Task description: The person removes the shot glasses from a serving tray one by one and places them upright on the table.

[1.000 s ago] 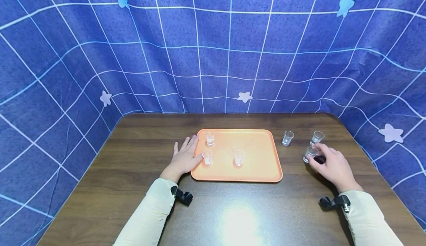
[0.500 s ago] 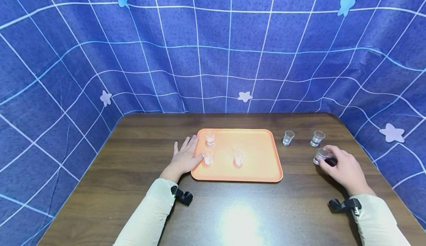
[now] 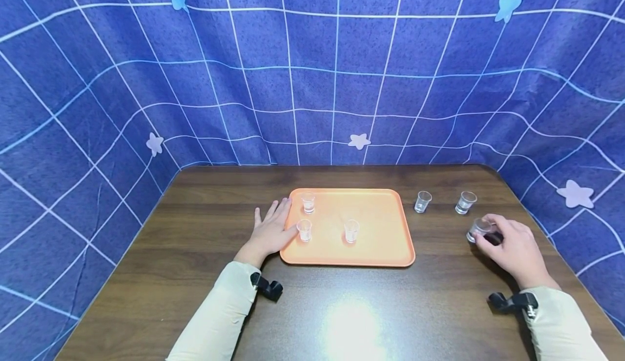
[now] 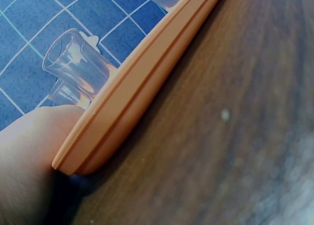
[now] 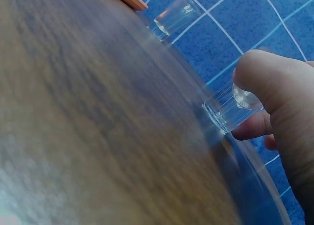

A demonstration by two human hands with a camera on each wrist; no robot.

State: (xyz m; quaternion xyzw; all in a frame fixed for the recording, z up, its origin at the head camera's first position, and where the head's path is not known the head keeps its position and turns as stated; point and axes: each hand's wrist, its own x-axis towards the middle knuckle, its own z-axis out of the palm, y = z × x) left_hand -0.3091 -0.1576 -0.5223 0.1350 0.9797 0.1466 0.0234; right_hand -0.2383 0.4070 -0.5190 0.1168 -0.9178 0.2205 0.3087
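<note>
My right hand (image 3: 518,249) pinches a small clear shot glass (image 3: 476,233) between thumb and fingers, near the table's right side. In the right wrist view that glass (image 5: 226,110) has its base at the tabletop, with the thumb (image 5: 255,75) across its upper part. Spread over the orange tray's (image 3: 381,249) left edge, my left hand (image 3: 267,237) rests with straight fingers. Its thumb lies close by a shot glass (image 3: 305,232) on the tray. Two more shot glasses stand there, one at the back left (image 3: 308,203) and one near the middle (image 3: 351,232).
Behind my right hand, two upright shot glasses stand on the wooden table (image 3: 205,296): one by the tray's right side (image 3: 422,202), the other farther right (image 3: 466,203). A blue star-patterned curtain (image 3: 312,95) hangs along the table's back and sides.
My right hand has moved right with the shot glass, drawing it away from the tray and from the glass behind it. The left hand and tray have stayed in place.
</note>
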